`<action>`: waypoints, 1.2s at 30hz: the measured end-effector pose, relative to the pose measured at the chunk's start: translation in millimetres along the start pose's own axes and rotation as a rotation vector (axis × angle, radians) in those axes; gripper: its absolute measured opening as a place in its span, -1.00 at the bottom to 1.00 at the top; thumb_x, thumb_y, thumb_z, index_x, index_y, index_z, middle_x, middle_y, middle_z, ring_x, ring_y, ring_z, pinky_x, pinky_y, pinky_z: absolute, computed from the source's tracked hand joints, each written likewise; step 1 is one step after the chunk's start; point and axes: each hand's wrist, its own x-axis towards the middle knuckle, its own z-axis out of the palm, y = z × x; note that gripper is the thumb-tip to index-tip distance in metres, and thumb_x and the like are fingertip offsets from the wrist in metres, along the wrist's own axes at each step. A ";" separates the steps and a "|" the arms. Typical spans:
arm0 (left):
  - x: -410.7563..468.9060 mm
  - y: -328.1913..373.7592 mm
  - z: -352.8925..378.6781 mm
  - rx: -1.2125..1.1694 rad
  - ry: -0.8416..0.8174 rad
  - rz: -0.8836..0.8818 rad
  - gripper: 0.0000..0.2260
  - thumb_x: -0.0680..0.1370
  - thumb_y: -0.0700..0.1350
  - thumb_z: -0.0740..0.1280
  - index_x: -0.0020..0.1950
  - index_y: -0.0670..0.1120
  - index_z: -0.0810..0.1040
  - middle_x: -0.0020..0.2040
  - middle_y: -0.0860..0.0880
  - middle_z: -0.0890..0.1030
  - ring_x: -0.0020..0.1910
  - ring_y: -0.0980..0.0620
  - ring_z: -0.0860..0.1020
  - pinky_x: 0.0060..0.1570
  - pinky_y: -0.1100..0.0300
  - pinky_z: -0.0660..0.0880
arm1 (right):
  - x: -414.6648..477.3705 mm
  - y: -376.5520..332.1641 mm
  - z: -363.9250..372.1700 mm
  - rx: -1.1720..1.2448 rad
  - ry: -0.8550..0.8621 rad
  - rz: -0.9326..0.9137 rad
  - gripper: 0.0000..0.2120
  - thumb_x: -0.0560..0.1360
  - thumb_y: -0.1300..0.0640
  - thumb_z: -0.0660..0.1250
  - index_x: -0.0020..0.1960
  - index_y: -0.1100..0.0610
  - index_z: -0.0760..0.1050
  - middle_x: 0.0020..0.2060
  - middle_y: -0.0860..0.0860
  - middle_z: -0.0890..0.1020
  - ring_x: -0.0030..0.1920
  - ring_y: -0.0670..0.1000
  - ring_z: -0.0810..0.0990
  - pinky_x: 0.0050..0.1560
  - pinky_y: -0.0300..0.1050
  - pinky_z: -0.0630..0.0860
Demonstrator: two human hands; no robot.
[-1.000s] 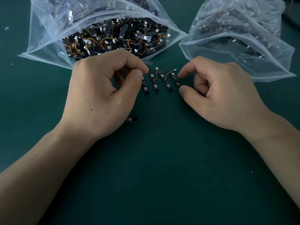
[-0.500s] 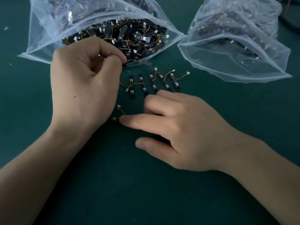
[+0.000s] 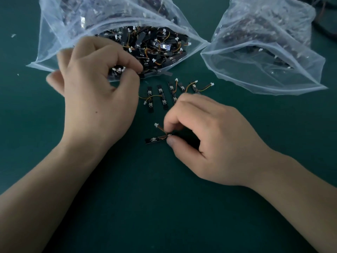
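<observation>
Green counter (image 3: pixel 164 216), viewed from the head camera.

Two clear plastic bags are laid along the far side. The left bag (image 3: pixel 60 33), at 11 o'clock, lies open toward the viewer. It is packed with small black boards, orange and yellow leads and white plugs. The right bag (image 3: pixel 273 73), at 1 o'clock, is also open. Its dark contents are blurred behind the plastic.

Left hand (image 3: pixel 94 95): clenched at the mouth of the left bag. A dark piece (image 3: pixel 141 75) is pinched between thumb and forefinger at the bag's lip. More parts (image 3: pixel 117 71) with white plugs are seen tucked inside the curled fingers.

Right hand (image 3: pixel 215 143): placed at 3 o'clock of centre, fingers curled. A loose board (image 3: pixel 153 140) is gripped at its right end between thumb and forefinger. The board is laid along the 9-to-3 line, at or just above the counter; which cannot be told. Its lead runs up toward 11 o'clock and ends in a white plug (image 3: pixel 156 124).

Row of boards (image 3: pixel 160 95): about five strips are set side by side at 12 o'clock of the loose board, between the hands and just short of the bag mouths. The lower ends of the rightmost strips are hidden by the right hand.

Print on the boards is too small to be read.

A white scrap (image 3: pixel 13 35) is noted on the counter at 10 o'clock. A dark cable (image 3: pixel 326 31) is noted at 2 o'clock.
</observation>
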 end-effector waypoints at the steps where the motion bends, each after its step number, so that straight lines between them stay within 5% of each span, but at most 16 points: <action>1: -1.3 0.9 -0.2 0.042 0.014 -0.003 -0.80 0.53 -0.04 0.27 -0.11 0.26 0.61 0.08 0.32 0.51 0.30 0.17 0.35 0.33 0.02 0.28 | 0.2 0.5 -0.6 -0.022 0.035 0.016 -0.91 0.52 0.17 0.43 0.01 0.11 0.57 -0.11 -0.10 0.52 -0.11 0.00 0.51 -0.21 0.05 0.50; 4: -3.3 2.4 -0.6 0.106 -0.039 -0.003 -0.78 0.54 0.02 0.23 -0.02 0.31 0.62 0.22 0.33 0.48 0.40 0.10 0.27 0.41 -0.28 0.29 | 1.2 3.1 -2.0 -0.043 0.063 0.075 -0.91 0.52 0.09 0.45 -0.01 0.07 0.59 -0.15 -0.13 0.50 -0.15 -0.05 0.48 -0.27 0.03 0.49; 8: -2.2 0.7 0.0 0.211 -0.124 -0.067 -0.65 0.55 0.06 0.21 0.26 0.24 0.66 0.46 0.25 0.46 0.51 -0.07 0.24 0.48 -0.24 0.19 | 1.1 3.2 -1.2 -0.037 0.025 0.087 -0.95 0.56 0.07 0.42 -0.05 0.04 0.62 -0.21 -0.13 0.52 -0.21 -0.06 0.48 -0.30 0.01 0.48; 13: -1.8 -1.7 0.9 0.251 -0.180 -0.084 -0.52 0.55 0.10 0.19 0.48 0.16 0.54 0.52 0.24 0.42 0.52 -0.09 0.22 0.50 -0.21 0.19 | 1.5 2.8 -1.8 -0.040 0.014 0.096 -0.94 0.57 0.06 0.40 -0.06 0.02 0.62 -0.23 -0.13 0.52 -0.22 -0.06 0.49 -0.30 0.01 0.48; 19: -1.5 -3.1 3.2 0.277 -0.217 -0.084 -0.56 0.58 0.24 0.15 0.42 0.29 0.56 0.50 0.25 0.36 0.51 0.02 0.16 0.37 0.08 0.03 | 1.5 3.1 -2.1 -0.039 0.007 0.099 -0.94 0.57 0.04 0.40 -0.05 0.00 0.62 -0.22 -0.15 0.52 -0.22 -0.09 0.46 -0.29 -0.01 0.47; 23: -1.4 -2.6 3.6 0.252 -0.231 -0.098 -0.56 0.60 0.28 0.12 0.41 0.27 0.57 0.48 0.26 0.35 0.51 0.01 0.16 0.40 0.06 0.07 | 1.9 2.9 -2.1 -0.038 -0.003 0.111 -0.94 0.57 0.03 0.40 -0.05 -0.01 0.62 -0.22 -0.14 0.52 -0.21 -0.09 0.47 -0.28 -0.01 0.47; 29: 0.3 -3.4 2.8 0.193 -0.214 -0.081 -0.51 0.62 0.21 0.16 0.49 0.05 0.48 0.46 0.29 0.32 0.45 0.10 0.17 0.53 -0.06 0.13 | 2.2 2.5 -3.2 -0.030 -0.012 0.121 -0.93 0.57 0.01 0.38 -0.05 -0.02 0.62 -0.22 -0.15 0.53 -0.19 -0.09 0.49 -0.26 -0.01 0.49; 33: -1.1 -4.8 3.3 0.136 -0.131 -0.038 -0.55 0.64 0.13 0.20 0.50 0.03 0.47 0.43 0.31 0.31 0.32 0.15 0.16 0.31 0.24 0.10 | 2.3 2.4 -2.4 -0.031 -0.008 0.122 -0.94 0.57 0.02 0.40 -0.05 -0.02 0.62 -0.23 -0.15 0.51 -0.20 -0.10 0.47 -0.26 -0.02 0.49; 36: -1.9 -4.8 2.6 0.049 -0.057 0.019 -0.59 0.63 0.02 0.26 0.49 0.05 0.50 0.37 0.29 0.39 0.30 0.14 0.24 0.37 0.28 0.20 | 2.2 3.1 -2.0 -0.029 -0.006 0.122 -0.94 0.57 0.01 0.40 -0.04 -0.02 0.62 -0.23 -0.15 0.52 -0.19 -0.09 0.48 -0.25 -0.01 0.49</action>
